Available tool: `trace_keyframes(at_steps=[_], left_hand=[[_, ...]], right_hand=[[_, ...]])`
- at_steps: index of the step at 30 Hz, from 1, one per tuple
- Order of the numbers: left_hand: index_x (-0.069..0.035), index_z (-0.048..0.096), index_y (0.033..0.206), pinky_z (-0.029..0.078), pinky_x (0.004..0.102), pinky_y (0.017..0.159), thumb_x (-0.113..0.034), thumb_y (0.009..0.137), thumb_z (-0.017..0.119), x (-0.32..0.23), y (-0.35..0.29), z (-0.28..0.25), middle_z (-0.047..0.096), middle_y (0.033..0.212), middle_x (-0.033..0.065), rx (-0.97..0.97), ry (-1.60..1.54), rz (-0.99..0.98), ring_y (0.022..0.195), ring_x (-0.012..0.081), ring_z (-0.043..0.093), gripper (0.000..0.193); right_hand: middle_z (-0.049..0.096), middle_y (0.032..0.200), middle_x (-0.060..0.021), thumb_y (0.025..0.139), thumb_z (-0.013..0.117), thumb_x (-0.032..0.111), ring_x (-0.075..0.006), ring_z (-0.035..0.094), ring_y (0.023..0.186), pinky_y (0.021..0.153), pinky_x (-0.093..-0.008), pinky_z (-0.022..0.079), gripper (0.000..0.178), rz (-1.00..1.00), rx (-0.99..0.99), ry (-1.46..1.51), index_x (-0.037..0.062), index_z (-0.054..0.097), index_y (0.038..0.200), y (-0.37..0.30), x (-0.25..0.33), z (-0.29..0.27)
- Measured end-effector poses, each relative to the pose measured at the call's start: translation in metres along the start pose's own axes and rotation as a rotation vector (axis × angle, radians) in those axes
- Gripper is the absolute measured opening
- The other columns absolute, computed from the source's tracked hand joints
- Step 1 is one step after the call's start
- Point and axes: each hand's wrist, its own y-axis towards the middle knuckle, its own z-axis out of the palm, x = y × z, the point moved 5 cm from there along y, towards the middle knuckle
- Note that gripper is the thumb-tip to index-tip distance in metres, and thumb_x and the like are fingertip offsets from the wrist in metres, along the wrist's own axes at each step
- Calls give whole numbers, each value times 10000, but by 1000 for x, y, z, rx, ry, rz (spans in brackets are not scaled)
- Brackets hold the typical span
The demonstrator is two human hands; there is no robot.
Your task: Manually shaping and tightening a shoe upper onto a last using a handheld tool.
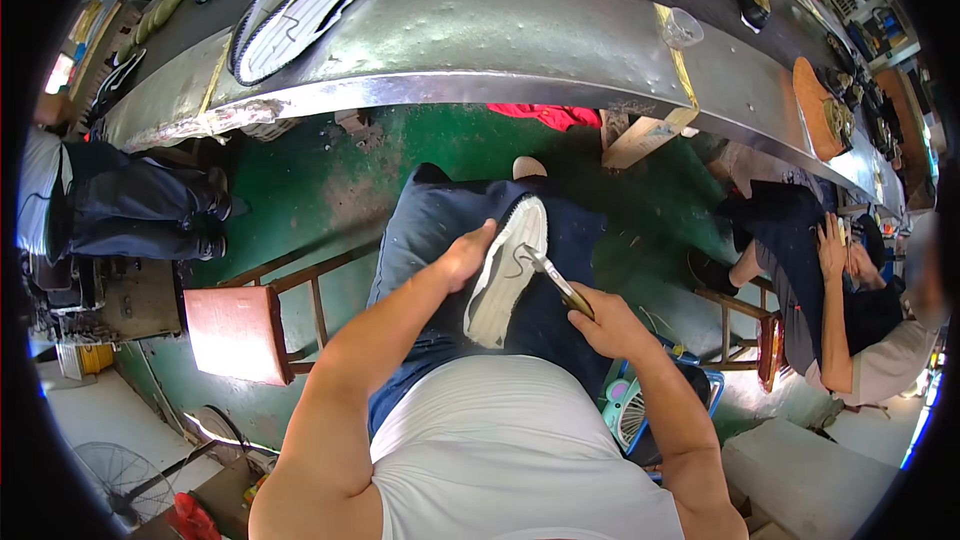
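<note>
My left hand (467,256) is closed on the left edge of a long white shoe piece (500,290), tilted over my lap with its sole side facing up. A dark stitched edge runs round its toe, and a thin curved dark line crosses its surface. From the right, my right hand (607,320) grips a pair of pliers (556,280) with a silver head and an olive-brown handle. The tip of the pliers meets the white surface near the dark line. Dark blue cloth (410,250) covers my lap under the shoe piece.
A metal-edged workbench (450,40) curves across the front, bearing white shoe pieces (300,25) and dark shoes (755,5). A brown stool (240,335) stands left, a small green fan (627,410) by my right forearm. Co-workers sit at right (850,330) and left (130,205).
</note>
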Motion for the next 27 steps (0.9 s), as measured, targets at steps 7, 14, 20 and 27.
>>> trace_keyframes(at_steps=[7, 14, 20, 27], left_hand=[[28, 557, 1320, 475, 330, 991, -470, 1081, 330, 31, 3, -2, 645, 1224, 152, -134, 2, 131, 1105, 213, 615, 598], [51, 491, 1389, 431, 322, 1028, -477, 1076, 340, 21, -24, 5, 609, 1284, 173, -188, -11, 165, 1167, 224, 571, 632], [35, 562, 1283, 404, 342, 1035, -434, 1084, 301, 36, 2, -5, 636, 1209, 199, -194, 91, 217, 1148, 262, 573, 573], [-4, 528, 1348, 390, 364, 1068, -454, 1081, 258, 25, -9, -1, 613, 1251, 256, -244, 265, 227, 1240, 356, 551, 589]], right_hand=[[643, 1080, -295, 912, 615, 136, -447, 624, 1029, 901, -485, 497, 445, -274, -1, -283, -108, 508, 1269, 24, 19, 3], [667, 952, -244, 925, 615, 199, -395, 654, 911, 784, -458, 503, 367, 176, 547, -428, -44, 546, 1192, 57, 52, -20], [603, 857, -95, 925, 624, 144, -180, 595, 787, 764, -342, 516, 428, 256, 492, 48, -13, 529, 1312, 39, 21, -5], [634, 900, -40, 954, 613, 187, -163, 621, 783, 644, -300, 505, 272, 341, 522, 300, 9, 591, 1158, 41, -5, 7]])
